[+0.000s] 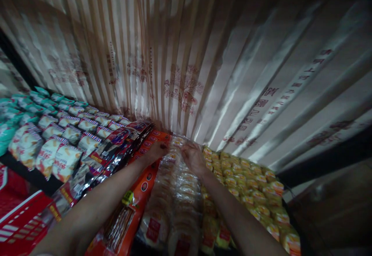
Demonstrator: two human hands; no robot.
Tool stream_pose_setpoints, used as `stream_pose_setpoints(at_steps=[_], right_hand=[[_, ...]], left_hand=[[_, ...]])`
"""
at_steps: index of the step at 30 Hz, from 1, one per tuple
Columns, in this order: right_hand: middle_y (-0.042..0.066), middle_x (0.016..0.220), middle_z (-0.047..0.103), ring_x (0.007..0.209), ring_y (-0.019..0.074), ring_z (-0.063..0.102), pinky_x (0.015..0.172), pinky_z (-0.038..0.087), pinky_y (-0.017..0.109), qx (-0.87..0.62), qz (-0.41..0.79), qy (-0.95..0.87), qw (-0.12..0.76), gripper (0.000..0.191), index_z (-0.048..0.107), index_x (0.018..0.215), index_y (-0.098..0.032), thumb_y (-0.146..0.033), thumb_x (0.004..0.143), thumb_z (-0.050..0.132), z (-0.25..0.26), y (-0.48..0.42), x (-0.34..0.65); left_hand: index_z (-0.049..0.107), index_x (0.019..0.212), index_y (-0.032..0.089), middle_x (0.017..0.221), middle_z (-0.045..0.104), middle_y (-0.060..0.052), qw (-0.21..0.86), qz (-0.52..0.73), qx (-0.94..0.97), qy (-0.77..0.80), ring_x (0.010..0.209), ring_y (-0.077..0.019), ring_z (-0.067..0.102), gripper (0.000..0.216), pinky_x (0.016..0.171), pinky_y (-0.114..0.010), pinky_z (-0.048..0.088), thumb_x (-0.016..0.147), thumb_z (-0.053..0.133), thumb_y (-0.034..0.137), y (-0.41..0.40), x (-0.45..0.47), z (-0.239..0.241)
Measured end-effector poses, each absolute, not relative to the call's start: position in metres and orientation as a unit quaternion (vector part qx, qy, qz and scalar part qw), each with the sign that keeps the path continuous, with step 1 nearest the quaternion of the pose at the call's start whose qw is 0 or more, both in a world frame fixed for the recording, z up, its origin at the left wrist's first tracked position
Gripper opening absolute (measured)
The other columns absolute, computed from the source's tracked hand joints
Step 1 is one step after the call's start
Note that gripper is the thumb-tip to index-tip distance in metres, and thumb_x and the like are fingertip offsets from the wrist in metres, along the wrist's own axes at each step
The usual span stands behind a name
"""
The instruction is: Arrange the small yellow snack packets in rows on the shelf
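Two rows of round, flat pastries in clear wrappers (186, 194) run away from me, with red labels at the near end. At their far end is my right hand (193, 157), its fingers bent closed on a clear-wrapped pastry. My left hand (158, 150) reaches to the far left side of the same rows, over the edge of the orange packs (148, 176). Its fingers are curled together, and dim light hides what is in them. Yellow wrapped snacks (247, 182) stand in rows to the right of my right forearm.
Dark shiny packs (107, 155) overlap left of the orange ones. Further left are rows of white snack bags (59, 157) and teal bags (7, 128). A red basket (26, 213) is at lower left. A pleated, printed curtain (180, 54) hangs close behind the display.
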State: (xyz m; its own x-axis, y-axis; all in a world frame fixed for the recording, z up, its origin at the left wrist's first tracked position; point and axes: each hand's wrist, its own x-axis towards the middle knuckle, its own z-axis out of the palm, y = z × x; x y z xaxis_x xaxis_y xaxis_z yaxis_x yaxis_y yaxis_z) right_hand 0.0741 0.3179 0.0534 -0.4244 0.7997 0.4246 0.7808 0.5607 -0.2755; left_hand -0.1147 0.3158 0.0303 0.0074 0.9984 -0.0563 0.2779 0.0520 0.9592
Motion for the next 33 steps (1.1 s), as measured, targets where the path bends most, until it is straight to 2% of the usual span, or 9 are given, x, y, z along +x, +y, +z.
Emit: stream_pose_setpoints(at_steps=[8, 13, 17, 21, 28, 33], right_hand=[[0.006, 0.086, 0.065, 0.089, 0.0204, 0.052, 0.085, 0.038, 0.033, -0.454, 0.005, -0.852, 0.260, 0.016, 0.065, 0.083, -0.019, -0.015, 0.080, 0.050, 0.062, 0.302, 0.071], [0.002, 0.082, 0.068, 0.085, 0.0176, 0.055, 0.085, 0.036, 0.032, -0.411, 0.050, -0.890, 0.190, 0.016, 0.068, 0.081, -0.023, -0.029, 0.084, 0.053, 0.074, 0.284, 0.069], [0.001, 0.081, 0.070, 0.084, 0.0165, 0.059, 0.087, 0.037, 0.031, -0.431, 0.084, -0.885, 0.156, 0.014, 0.069, 0.080, -0.023, -0.023, 0.081, 0.055, 0.071, 0.284, 0.063], [0.000, 0.074, 0.069, 0.075, 0.0150, 0.060, 0.079, 0.040, 0.027, -0.475, 0.105, -0.859, 0.156, 0.011, 0.067, 0.075, -0.021, -0.019, 0.077, 0.056, 0.066, 0.286, 0.057], [0.002, 0.075, 0.067, 0.081, 0.0163, 0.058, 0.074, 0.040, 0.024, -0.513, 0.080, -0.843, 0.141, 0.013, 0.063, 0.076, -0.020, -0.013, 0.076, 0.052, 0.069, 0.279, 0.054], [0.003, 0.074, 0.066, 0.083, 0.0185, 0.057, 0.072, 0.041, 0.026, -0.537, 0.061, -0.822, 0.179, 0.013, 0.063, 0.076, -0.021, -0.015, 0.078, 0.052, 0.066, 0.278, 0.054]], left_hand=[[0.061, 0.068, 0.013, 0.064, 0.060, 0.002, 0.399, 0.416, 0.567, 0.588, 0.060, -0.0096, 0.052, 0.004, 0.058, -0.020, 0.040, 0.067, 0.058, 0.011, 0.315, -0.109, 0.024], [0.061, 0.078, 0.013, 0.073, 0.063, 0.000, 0.386, 0.431, 0.573, 0.580, 0.069, -0.0107, 0.055, 0.010, 0.065, -0.021, 0.043, 0.070, 0.057, 0.010, 0.309, -0.113, 0.026], [0.059, 0.082, 0.013, 0.073, 0.061, 0.000, 0.373, 0.430, 0.578, 0.585, 0.067, -0.0106, 0.053, 0.011, 0.062, -0.021, 0.042, 0.072, 0.057, 0.018, 0.302, -0.117, 0.031], [0.062, 0.078, 0.014, 0.071, 0.063, 0.001, 0.389, 0.402, 0.604, 0.568, 0.066, -0.0113, 0.054, 0.012, 0.060, -0.020, 0.042, 0.074, 0.054, 0.022, 0.293, -0.122, 0.036], [0.068, 0.072, 0.014, 0.069, 0.066, -0.001, 0.391, 0.348, 0.653, 0.547, 0.066, -0.0137, 0.057, 0.014, 0.063, -0.023, 0.042, 0.070, 0.055, 0.020, 0.287, -0.123, 0.038], [0.068, 0.066, 0.017, 0.066, 0.065, 0.000, 0.357, 0.345, 0.655, 0.569, 0.068, -0.0146, 0.056, 0.009, 0.065, -0.023, 0.041, 0.064, 0.059, 0.017, 0.288, -0.121, 0.039]])
